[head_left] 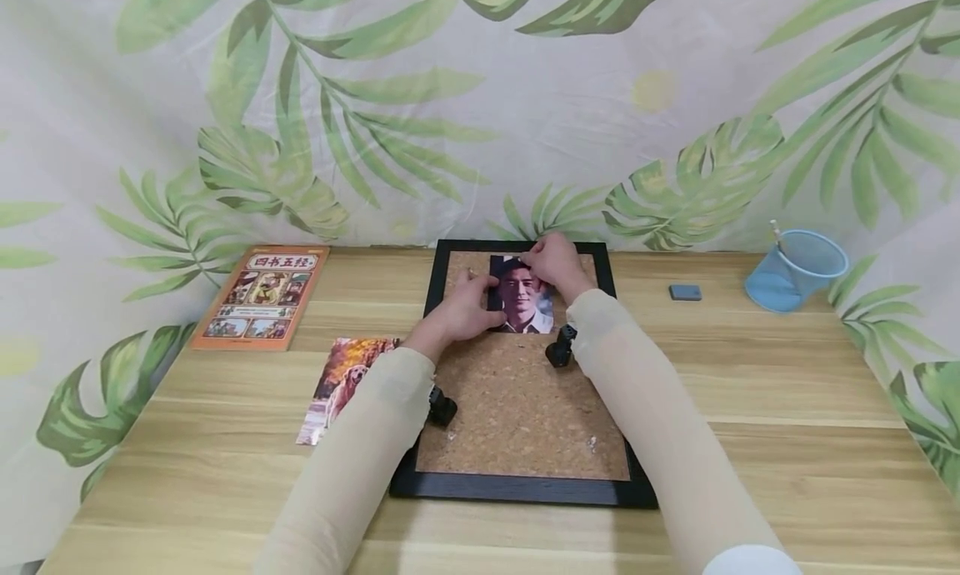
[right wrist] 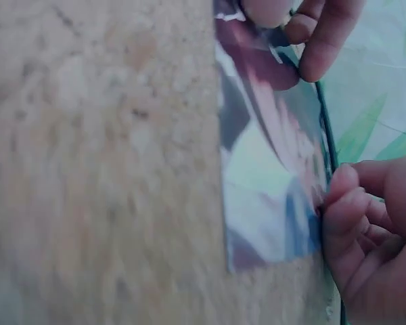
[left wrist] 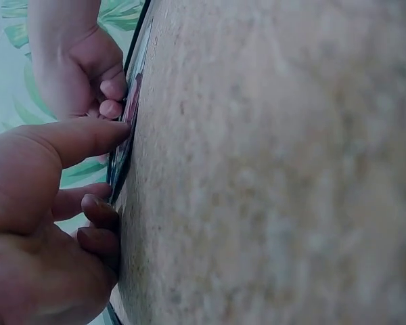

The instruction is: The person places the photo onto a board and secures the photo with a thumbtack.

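A photo of a person in a cap (head_left: 519, 304) lies on the upper part of a black-framed corkboard (head_left: 525, 400). My left hand (head_left: 468, 307) is at the photo's left side, thumb and forefinger stretched onto its surface and pressing it down. In the right wrist view, those fingertips (right wrist: 284, 78) overlap the glossy print. At the photo's top edge, my right hand (head_left: 557, 262) has thumb and forefinger pinched together, the other fingers curled in. A small dark, pin-like thing (right wrist: 319, 211) shows at its fingertips, mostly hidden; I cannot tell its exact kind.
A second photo, of a dog among autumn leaves (head_left: 343, 387), lies left of the board, partly behind my left sleeve. Farther left is an orange comic-style book (head_left: 262, 298). To the right are a small blue-grey block (head_left: 685, 292) and a blue mesh pen cup (head_left: 787, 275) holding a stick.
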A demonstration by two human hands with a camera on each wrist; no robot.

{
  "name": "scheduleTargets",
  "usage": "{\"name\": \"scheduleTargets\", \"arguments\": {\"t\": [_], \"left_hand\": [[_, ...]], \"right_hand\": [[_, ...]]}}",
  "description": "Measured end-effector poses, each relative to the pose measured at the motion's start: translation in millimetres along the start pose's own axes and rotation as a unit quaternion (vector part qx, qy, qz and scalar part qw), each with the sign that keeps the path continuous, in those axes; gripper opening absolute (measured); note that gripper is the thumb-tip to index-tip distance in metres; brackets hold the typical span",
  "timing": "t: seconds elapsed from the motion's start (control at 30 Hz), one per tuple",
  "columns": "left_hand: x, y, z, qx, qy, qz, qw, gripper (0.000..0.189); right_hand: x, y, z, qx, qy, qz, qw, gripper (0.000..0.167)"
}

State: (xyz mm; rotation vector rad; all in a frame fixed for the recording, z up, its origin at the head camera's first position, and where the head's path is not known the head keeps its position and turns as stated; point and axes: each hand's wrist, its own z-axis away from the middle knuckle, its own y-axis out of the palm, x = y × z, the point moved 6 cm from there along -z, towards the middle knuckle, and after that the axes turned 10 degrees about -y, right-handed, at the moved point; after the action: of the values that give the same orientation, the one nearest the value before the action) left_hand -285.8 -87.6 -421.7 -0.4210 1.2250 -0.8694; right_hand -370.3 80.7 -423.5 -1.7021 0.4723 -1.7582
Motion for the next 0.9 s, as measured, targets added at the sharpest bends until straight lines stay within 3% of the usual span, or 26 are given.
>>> {"name": "scheduleTargets", "arguments": {"t": [0.2,0.4,0.5,0.73,0.9], "left_hand": [[4.3,-9.6,8.1,-0.013,0.020,0.031,0.9992,0.062],[11.4,-21.7,20.6,-0.022,0.066,0.069,0.9951,0.056],[16.1,-27.8,28.4,-0.023,0.066,0.089,0.9935,0.053],[26.6,-46.7,53.3,-0.049,0.077,0.076,0.9929,0.045],[39.5,-55.2,71.0,-0.042,0.073,0.062,0.9945,0.044]], "right_hand": [[6.5,-15.1,13.0,0.008,-0.034,-0.033,0.9988,0.027],[9.9,-32.8,33.4,0.031,-0.082,-0.041,0.9953,0.032],[7.9,-40.3,46.5,0.035,-0.094,-0.052,0.9936,0.032],[-4.4,-62.6,84.2,0.037,-0.124,-0.029,0.9911,0.030],[-14.8,-79.5,112.5,0.041,-0.149,-0.007,0.9880,0.029]]}}
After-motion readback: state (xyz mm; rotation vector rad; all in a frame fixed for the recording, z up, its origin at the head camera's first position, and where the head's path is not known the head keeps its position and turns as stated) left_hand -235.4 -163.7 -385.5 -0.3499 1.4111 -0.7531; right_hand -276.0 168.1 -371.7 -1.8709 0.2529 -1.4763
